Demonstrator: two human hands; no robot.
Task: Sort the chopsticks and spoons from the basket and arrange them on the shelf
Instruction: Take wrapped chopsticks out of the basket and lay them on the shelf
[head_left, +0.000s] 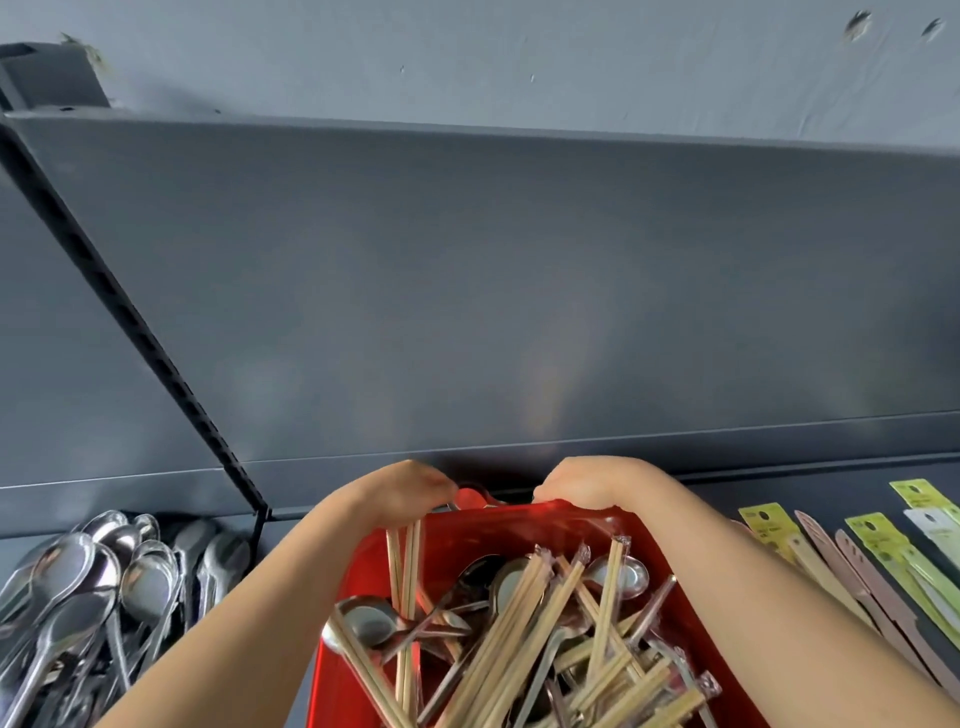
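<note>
A red basket (519, 519) sits at the bottom middle, full of mixed metal spoons (371, 621) and wrapped wooden chopsticks (524, 639). My left hand (405, 491) is curled at the basket's far left corner and grips a few chopsticks (406, 566) that hang down into the basket. A shiny spoon bowl (470, 498) shows just past its fingertips; I cannot tell whether the hand holds it. My right hand (584, 483) is curled over the basket's far rim.
The dark grey shelf (332, 493) carries a heap of metal spoons (104, 587) on the left. Packaged chopsticks in yellow-green and pink sleeves (883, 566) lie on the right. A slotted upright (156, 343) runs down the grey back panel.
</note>
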